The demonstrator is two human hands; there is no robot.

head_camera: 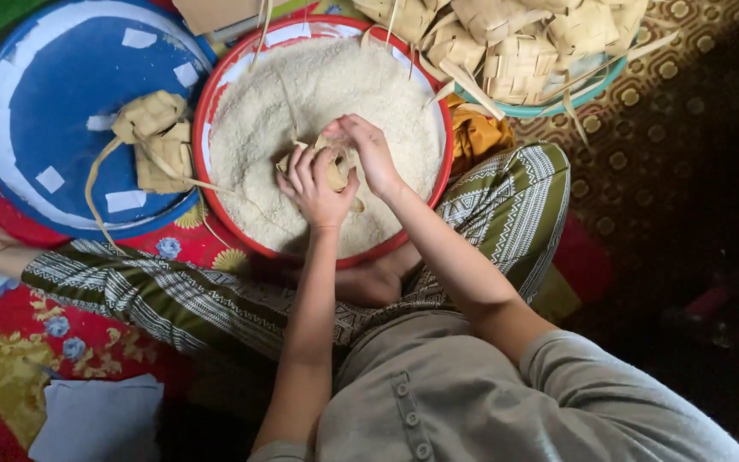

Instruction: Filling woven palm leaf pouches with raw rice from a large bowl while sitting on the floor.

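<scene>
**Both hands on one woven pouch, over the middle of the rice basin**

The woven leaf pouch (pixel 333 162) sits between the two hands, just above the heap of white rice (pixel 318 94) and close to the near-centre of the red-rimmed basin (pixel 203 128). Only part of it shows; its long axis seems to run roughly left to right across the basin, though the fingers hide too much to be sure.

The left hand (pixel 314 190) wraps the pouch from the near side, fingers curled around it in a closed hold. The right hand (pixel 371 152) comes in from the far right side, its fingertips drawn together in a pinch at the pouch's upper edge. Both hands touch the pouch, so neither is nearer; the left carries it and the right works at its top.

Thin leaf strips trail from the pouch across the rice.

To the left of the basin, touching its rim, lies a blue tray (pixel 53 111) with two more pouches (pixel 156 137) on it. Beyond the basin's far right edge stands a teal bowl (pixel 549 107) piled with many pouches. Just beside the basin on the right is a bundle of orange cloth (pixel 476 135). On the near side, the person's crossed legs in patterned trousers (pixel 173 295) rest against the basin.
</scene>
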